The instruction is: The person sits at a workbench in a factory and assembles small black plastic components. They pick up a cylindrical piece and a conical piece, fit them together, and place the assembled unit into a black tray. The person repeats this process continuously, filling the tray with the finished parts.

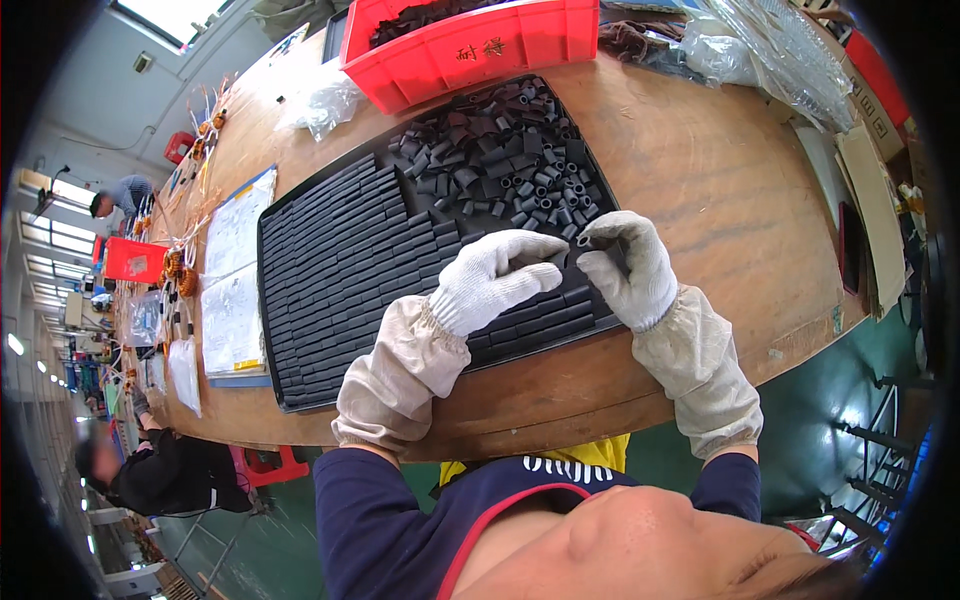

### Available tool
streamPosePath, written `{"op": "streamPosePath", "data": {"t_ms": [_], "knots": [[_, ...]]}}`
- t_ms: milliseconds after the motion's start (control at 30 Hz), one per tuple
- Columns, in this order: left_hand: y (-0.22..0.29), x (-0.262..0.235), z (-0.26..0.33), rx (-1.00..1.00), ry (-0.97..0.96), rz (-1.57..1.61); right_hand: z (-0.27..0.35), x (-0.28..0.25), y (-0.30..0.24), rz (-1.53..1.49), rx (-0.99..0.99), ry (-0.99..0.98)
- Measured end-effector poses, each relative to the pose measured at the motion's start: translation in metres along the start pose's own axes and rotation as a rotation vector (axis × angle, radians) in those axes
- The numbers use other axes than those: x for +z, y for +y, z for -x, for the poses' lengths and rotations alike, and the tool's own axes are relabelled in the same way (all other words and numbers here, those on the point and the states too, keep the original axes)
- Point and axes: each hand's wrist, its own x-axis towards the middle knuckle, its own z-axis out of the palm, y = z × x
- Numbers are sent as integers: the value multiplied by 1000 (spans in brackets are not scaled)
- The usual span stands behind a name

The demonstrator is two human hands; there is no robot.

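Observation:
Both of my hands wear white knitted gloves and meet over the near right part of a black tray (262,330). My left hand (495,278) is closed, thumb and forefinger pinching what looks like a short black tube. Close beside it, my right hand (635,268) curls thumb and fingers together at a small ring-like piece that I cannot make out. Behind my hands lies a loose heap of short black tubes (490,160). Packed rows of black tubes (335,270) fill the left and near parts of the tray.
A red bin (480,60) with dark pieces stands behind the tray. Papers on a clipboard (238,270) lie to the left. Clear plastic bags (322,100) and a cardboard piece (870,215) rest on the wooden table (720,180). Another person (170,470) sits at the left.

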Motion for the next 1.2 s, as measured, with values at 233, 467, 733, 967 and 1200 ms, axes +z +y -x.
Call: {"op": "streamPosePath", "data": {"t_ms": [233,467,733,967,1200], "knots": [[-10,-2,-4,237,99,-286,-13,-10,-14,137,-246,-207],[-9,1,-4,259,81,-316,-8,-6,-7,-1,-108,-167],[-5,4,-2,123,37,-177,-3,-4,-6,-6,-32,-172],[-8,2,-4,-81,-42,178,-4,-3,-2,-5,-148,-163],[-12,-1,-3,-66,-42,234,-15,-1,-9,181,-258,-226]]}}
